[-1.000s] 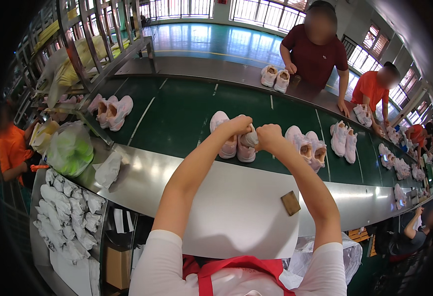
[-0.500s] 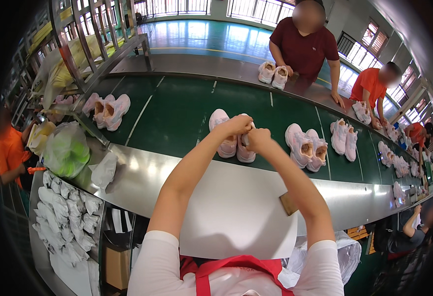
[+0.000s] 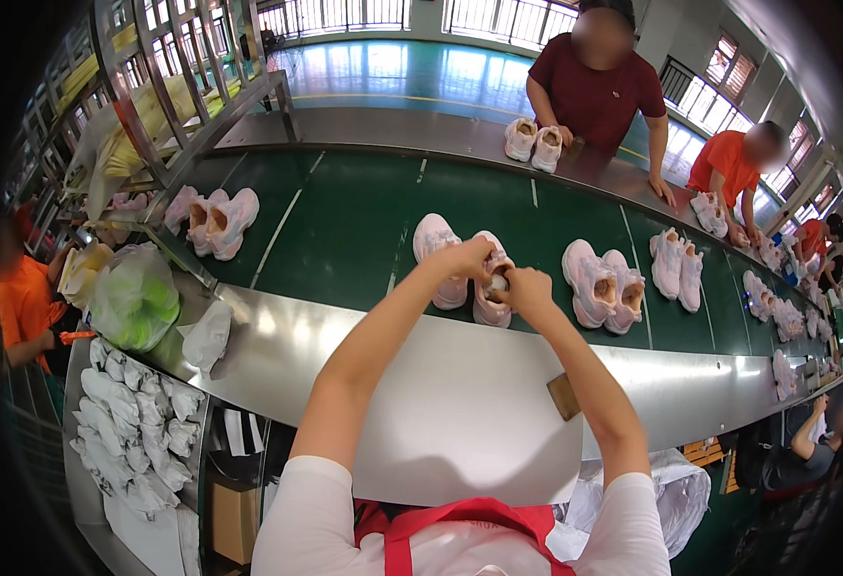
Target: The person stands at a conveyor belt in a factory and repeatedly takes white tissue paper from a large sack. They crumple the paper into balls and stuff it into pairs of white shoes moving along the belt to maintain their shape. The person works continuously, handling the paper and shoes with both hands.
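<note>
A pair of pale pink sneakers stands on the green conveyor belt in front of me: the left sneaker [image 3: 438, 238] and the right sneaker [image 3: 490, 310]. My left hand [image 3: 472, 257] reaches across the left one, its fingers closed at the tongue of the right sneaker. At that same sneaker's opening my right hand [image 3: 529, 290] is closed on the collar edge, thumb and fingertips at the rim. Something small and whitish [image 3: 500, 283] shows inside the opening beside these fingertips; I cannot make out what it is.
More sneaker pairs [image 3: 602, 288] stand along the green belt [image 3: 344, 211]. White stuffed bundles [image 3: 133, 422] lie on the left, near a plastic bag [image 3: 135, 298] and metal rack [image 3: 210, 120]. A brown block [image 3: 563, 396] rests on the white sheet [image 3: 460, 413]. Co-workers stand across the belt.
My hands have moved apart from close together above the right sneaker. The right hand has come down to its opening, where the whitish thing now shows.
</note>
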Demonstrator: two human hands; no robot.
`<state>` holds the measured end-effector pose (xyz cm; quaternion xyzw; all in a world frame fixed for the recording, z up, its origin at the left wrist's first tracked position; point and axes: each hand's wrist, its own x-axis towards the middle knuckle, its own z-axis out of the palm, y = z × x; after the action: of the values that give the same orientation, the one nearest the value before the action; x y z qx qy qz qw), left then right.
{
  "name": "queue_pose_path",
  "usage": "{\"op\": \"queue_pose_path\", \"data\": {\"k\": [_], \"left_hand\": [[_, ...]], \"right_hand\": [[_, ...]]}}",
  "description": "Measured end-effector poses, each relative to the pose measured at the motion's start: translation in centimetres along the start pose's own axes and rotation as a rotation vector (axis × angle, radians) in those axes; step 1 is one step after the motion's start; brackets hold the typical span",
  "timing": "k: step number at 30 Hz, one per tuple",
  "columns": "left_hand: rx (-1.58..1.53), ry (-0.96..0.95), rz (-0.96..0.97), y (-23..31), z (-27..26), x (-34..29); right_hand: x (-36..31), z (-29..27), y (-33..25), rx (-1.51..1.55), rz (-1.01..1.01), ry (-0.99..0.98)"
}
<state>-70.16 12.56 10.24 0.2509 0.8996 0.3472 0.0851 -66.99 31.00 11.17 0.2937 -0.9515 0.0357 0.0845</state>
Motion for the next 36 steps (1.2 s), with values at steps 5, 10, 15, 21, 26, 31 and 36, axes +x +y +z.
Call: {"op": "queue_pose_path", "data": {"k": [5, 10, 15, 21, 26, 31, 36], "left_hand": [[0.184, -0.034, -0.200, 2.8, 0.7, 0.2], [0.192, 0.092, -0.111, 2.1, 1.3, -0.6], [0.153, 0.257, -0.123, 2.8, 3.6, -0.5], [0.248, 0.415, -0.077, 3.2, 5.6, 0.9], [0.340, 0.550, -0.207, 3.2, 6.7, 3.7], [0.451, 0.494, -0.042, 5.3, 3.7, -3.0], [0.593, 0.905, -0.356, 7.4, -2.8, -18.5]], "right_hand": [[-0.3, 0.1, -0.6, 0.017, 0.093, 0.048], [-1.3, -0.4, 0.1, 0.389, 0.110, 0.212], [-1.2, 0.1, 0.3, 0.415, 0.202, 0.143], [0.3, 0.7, 2.2, 0.326, 0.086, -0.010], [2.5, 4.2, 2.2, 0.164, 0.138, 0.200], [2.5, 3.4, 2.3, 0.293, 0.197, 0.026], [-0.6, 0.3, 5.1, 0.231, 0.295, -0.098]]}}
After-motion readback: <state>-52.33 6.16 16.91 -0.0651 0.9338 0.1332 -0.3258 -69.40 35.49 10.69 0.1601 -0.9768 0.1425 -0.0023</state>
